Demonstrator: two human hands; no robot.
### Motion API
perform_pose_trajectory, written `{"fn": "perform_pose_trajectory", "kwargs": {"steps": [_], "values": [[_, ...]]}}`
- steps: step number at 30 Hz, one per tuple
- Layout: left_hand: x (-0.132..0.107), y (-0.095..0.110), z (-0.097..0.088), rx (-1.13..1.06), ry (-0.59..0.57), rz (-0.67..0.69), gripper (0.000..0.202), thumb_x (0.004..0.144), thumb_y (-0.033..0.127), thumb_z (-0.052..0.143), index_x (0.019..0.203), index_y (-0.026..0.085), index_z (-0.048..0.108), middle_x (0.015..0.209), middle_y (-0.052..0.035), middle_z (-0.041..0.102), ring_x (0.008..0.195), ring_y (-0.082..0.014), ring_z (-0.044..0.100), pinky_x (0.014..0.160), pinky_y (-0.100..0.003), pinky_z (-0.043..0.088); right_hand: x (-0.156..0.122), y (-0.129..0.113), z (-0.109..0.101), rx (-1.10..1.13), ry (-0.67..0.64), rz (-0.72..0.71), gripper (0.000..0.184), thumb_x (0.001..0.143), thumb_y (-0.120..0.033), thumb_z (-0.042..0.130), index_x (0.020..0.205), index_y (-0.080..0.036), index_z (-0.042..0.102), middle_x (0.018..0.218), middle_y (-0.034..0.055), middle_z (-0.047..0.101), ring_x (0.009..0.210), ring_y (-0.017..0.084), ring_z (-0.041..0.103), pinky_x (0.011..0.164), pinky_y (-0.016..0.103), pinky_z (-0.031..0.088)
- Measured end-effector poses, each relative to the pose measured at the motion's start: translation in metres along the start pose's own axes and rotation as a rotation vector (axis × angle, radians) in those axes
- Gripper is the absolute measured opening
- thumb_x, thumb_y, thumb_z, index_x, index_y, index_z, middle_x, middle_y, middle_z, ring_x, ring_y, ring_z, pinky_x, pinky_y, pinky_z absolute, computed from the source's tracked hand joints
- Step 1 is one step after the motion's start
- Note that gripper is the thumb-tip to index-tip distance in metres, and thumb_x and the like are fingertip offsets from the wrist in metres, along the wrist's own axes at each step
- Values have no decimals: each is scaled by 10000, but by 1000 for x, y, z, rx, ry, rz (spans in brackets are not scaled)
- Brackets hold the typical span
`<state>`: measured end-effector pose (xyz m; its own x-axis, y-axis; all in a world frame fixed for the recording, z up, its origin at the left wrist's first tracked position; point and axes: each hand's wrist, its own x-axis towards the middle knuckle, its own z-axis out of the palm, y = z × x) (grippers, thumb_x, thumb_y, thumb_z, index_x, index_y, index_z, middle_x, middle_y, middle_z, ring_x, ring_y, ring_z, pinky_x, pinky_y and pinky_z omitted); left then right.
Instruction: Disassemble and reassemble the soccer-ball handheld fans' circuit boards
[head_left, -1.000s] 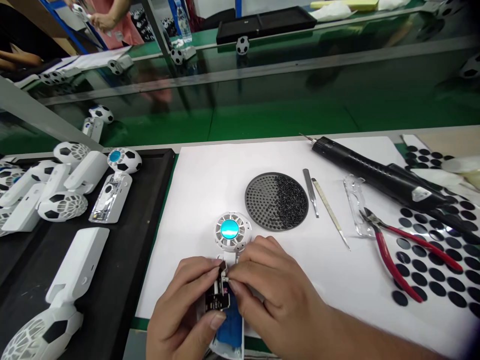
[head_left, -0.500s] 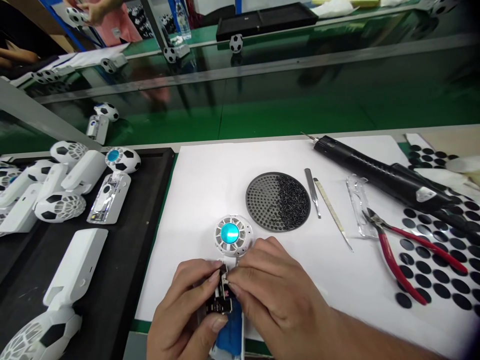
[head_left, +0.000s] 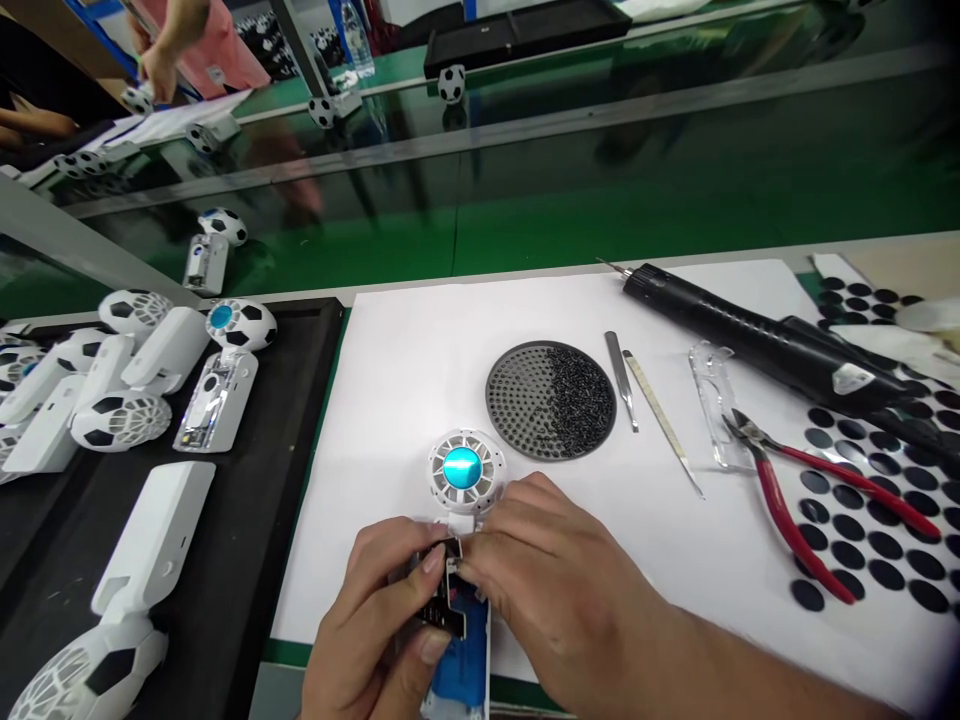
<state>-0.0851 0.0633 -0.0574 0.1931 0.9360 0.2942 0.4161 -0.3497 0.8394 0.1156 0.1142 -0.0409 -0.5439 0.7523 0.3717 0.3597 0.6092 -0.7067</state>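
Observation:
My left hand [head_left: 382,620] pinches a small black circuit board [head_left: 444,605] between thumb and fingers, tilted over an opened white handle. A blue battery [head_left: 463,665] lies in that handle, below the board. From the other side, my right hand [head_left: 555,580] presses its thumb and fingertips together at the board's right edge; whatever small piece they grip is hidden. Beyond my fingers, the fan head [head_left: 463,470] of the same device faces up with a shiny turquoise centre. Its white neck [head_left: 460,522] runs toward my hands.
A round screw plate [head_left: 551,400] lies on white paper, with tweezers [head_left: 622,380], a thin pointed tool [head_left: 664,422], a clear plastic part [head_left: 712,400], red-handled cutters [head_left: 795,520] and a black electric screwdriver [head_left: 757,335] rightward. Football-patterned fans fill a black tray [head_left: 247,560]. Behind runs a green conveyor [head_left: 525,220].
The circuit board has turned slightly between my fingers, showing more of its face. Both hands stay at the handle. Across the belt, another person's hand has lowered with a ball-patterned fan.

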Motion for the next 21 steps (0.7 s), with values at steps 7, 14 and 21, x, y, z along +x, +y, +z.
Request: {"fn": "perform_pose_trajectory", "kwargs": {"steps": [7, 14, 21], "values": [[-4, -1, 0, -17, -25, 3, 452, 934, 157, 592, 1364, 298, 603, 1315, -98, 593, 1220, -275, 566, 1004, -409, 516, 1, -2, -1, -20, -25, 14, 271, 943, -34, 420, 741, -145, 563, 724, 23, 560, 685, 167, 457, 707, 345, 377], [-10, -6, 5, -158, 0, -94, 460, 976, 210, 566, 1429, 267, 511, 1373, -90, 483, 1279, -224, 502, 1025, -283, 507, -7, -14, -11, -196, -281, 156, 59, 882, -143, 600, 897, -194, 627, 887, 40, 678, 790, 244, 593, 810, 455, 416], [-9, -4, 4, -119, -29, -38, 446, 963, 220, 588, 1405, 265, 552, 1340, -91, 493, 1228, -236, 512, 977, -305, 507, -8, -15, -2, -218, -320, 69, 296, 697, -49, 605, 970, -151, 658, 889, 51, 719, 721, 234, 624, 735, 432, 421]]}}
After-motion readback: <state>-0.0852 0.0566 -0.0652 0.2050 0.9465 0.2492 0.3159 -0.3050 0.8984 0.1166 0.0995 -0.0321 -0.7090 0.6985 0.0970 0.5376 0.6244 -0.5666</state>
